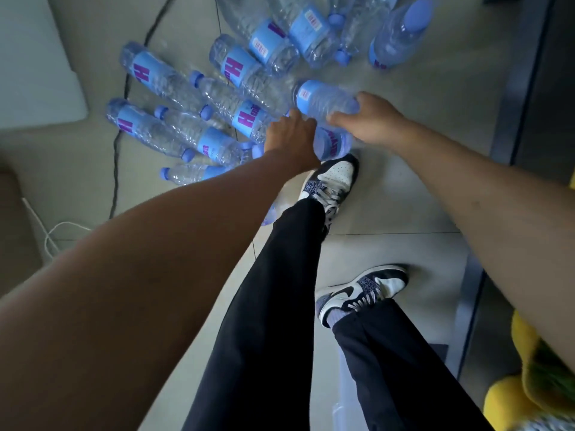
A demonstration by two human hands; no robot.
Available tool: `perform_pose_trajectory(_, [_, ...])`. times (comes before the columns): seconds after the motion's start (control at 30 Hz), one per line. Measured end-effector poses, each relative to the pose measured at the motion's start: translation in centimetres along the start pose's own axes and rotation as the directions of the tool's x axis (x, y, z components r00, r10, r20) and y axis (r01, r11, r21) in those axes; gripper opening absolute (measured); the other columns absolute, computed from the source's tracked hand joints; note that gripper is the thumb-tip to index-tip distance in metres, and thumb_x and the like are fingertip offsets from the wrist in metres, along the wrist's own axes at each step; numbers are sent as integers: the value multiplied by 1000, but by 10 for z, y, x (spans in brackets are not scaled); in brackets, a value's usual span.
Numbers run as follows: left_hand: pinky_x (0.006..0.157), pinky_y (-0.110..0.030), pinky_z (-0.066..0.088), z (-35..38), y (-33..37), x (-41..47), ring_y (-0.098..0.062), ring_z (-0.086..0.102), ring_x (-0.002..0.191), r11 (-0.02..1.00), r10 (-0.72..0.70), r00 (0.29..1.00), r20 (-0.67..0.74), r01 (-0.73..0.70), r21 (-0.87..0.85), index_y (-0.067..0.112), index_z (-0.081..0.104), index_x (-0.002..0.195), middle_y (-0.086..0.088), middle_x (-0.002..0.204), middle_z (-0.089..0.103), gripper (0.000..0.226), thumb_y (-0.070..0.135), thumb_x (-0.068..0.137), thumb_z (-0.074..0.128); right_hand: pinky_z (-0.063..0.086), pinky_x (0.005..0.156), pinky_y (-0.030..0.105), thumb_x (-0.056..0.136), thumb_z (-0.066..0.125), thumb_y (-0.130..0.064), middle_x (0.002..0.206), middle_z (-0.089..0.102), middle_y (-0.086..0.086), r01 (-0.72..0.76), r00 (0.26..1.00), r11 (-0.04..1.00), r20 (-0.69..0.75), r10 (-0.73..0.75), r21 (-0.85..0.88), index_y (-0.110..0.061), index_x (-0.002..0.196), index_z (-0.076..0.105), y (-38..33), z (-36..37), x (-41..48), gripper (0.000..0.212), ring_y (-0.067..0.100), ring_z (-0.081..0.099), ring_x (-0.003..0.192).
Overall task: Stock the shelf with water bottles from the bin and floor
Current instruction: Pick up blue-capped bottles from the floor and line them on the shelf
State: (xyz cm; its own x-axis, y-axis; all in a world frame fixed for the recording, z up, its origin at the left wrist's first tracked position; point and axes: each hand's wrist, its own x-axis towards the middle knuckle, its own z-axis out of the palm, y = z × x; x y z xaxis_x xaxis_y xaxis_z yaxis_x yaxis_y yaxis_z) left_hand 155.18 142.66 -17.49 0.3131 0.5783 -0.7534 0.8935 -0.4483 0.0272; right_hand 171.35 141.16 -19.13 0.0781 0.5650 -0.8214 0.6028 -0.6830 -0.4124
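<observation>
Several clear water bottles with blue labels and blue caps lie scattered on the tiled floor (404, 197). My right hand (370, 119) grips one bottle (320, 98) near its top end, lifted slightly over the pile. My left hand (292, 135) grips another bottle (334, 144) just below it, close to the toe of my front shoe. More bottles (174, 135) lie to the left, and others (298, 29) are heaped at the top. One bottle (401, 32) stands upright at the top right. No shelf surface or bin is clearly in view.
My two legs in black trousers and black-and-white sneakers (336, 178) stand on the floor. A black cable (116, 157) and a white cable (53, 234) run along the left. A dark metal frame (510, 104) runs down the right side. Yellow objects (529, 384) sit bottom right.
</observation>
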Motion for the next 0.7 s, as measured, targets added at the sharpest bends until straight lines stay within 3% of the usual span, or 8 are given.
perform_pose_trajectory(0.07, [93, -43, 50, -19, -1, -17, -36, 62, 118, 999, 13, 1000, 24, -13, 34, 14, 53, 139, -16, 135, 51, 73, 51, 81, 78, 35, 77, 28, 88, 68, -53, 112, 65, 7, 6, 999, 1000, -49, -8, -25, -12, 116, 62, -8, -9, -31, 50, 28, 61, 105])
perform_pose_trajectory(0.17, [88, -41, 50, -58, 1, -48, -33, 62, 118, 999, 16, 996, 86, -18, 30, 14, 57, 136, -13, 131, 56, 80, 58, 74, 83, 37, 73, 32, 83, 68, -58, 105, 67, 5, 16, 995, 1000, -103, -18, -23, -15, 106, 62, -17, -29, -90, 49, 30, 61, 98])
perform_pose_trajectory(0.27, [73, -34, 44, -106, 7, -92, -29, 66, 106, 995, 31, 988, 151, -44, 88, 15, 64, 124, -6, 107, 63, 70, 56, 71, 85, 39, 68, 35, 78, 70, -58, 97, 68, 4, 26, 990, 999, -138, -31, -42, -17, 99, 61, -34, -53, -158, 47, 32, 61, 92])
perform_pose_trajectory(0.33, [70, -32, 41, -144, 13, -121, -26, 60, 90, 991, 48, 986, 161, -68, 119, 16, 64, 117, 0, 87, 55, 64, 55, 71, 85, 39, 66, 37, 78, 71, -58, 91, 66, 3, 33, 981, 998, -189, -44, -59, -17, 98, 61, -49, -77, -203, 47, 33, 60, 88])
perform_pose_trajectory(0.47, [70, -32, 40, -232, 27, -202, -23, 54, 84, 984, 111, 988, 104, -125, 131, 19, 63, 113, 4, 81, 51, 61, 62, 73, 78, 36, 61, 38, 76, 72, -55, 70, 54, -1, 85, 949, 995, -299, -97, -53, -16, 91, 57, -96, -144, -312, 45, 32, 55, 78])
perform_pose_trajectory(0.6, [76, -32, 43, -329, 45, -306, -24, 57, 91, 992, 121, 992, 20, -120, -44, 22, 55, 101, 4, 86, 56, 59, 75, 77, 66, 40, 63, 41, 77, 74, -45, 72, 57, 3, 174, 892, 981, -409, -195, -89, -14, 94, 61, -151, -215, -437, 38, 34, 52, 77])
perform_pose_trajectory(0.7, [72, -27, 45, -400, 59, -382, -19, 60, 88, 931, 137, 988, 66, -105, -350, 23, 59, 104, 5, 93, 62, 57, 71, 76, 72, 53, 81, 45, 74, 75, -44, 100, 72, 7, 250, 828, 963, -492, -267, -102, -20, 118, 68, -184, -261, -530, 51, 34, 62, 95])
